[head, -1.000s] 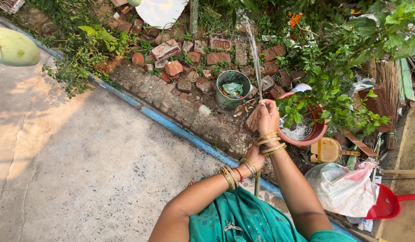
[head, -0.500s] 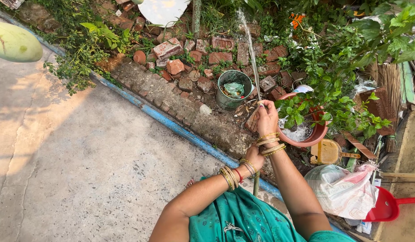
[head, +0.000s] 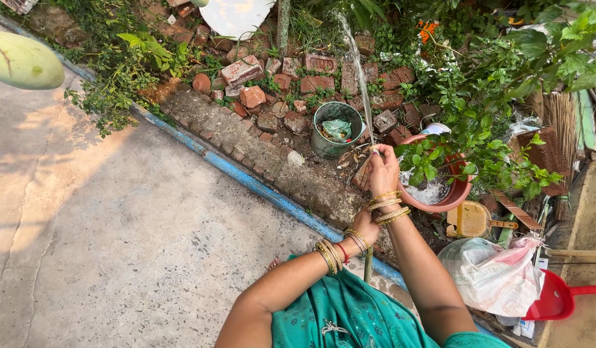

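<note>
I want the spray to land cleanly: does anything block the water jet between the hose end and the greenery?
Nothing visible does. From the right hand the water jet arcs clear over the green bucket and loose bricks.

Red dustpan (head: 556, 298), gold bangles (head: 386, 205)

the hose (head: 368, 261) shows only as a short dark length below the left hand (head: 365, 225); the rest is hidden behind both hands, and its nozzle is covered by the right hand (head: 383, 169). the left hand's fingers are hidden behind the right forearm. the water jet (head: 356, 61) ends among leaves, its landing spot unseen. the pale green fruit (head: 24, 61) is cut by the left edge. the red dustpan (head: 556, 298) is half behind the plastic sack (head: 488, 270). the green bucket's (head: 336, 129) contents are too small to tell.
</note>
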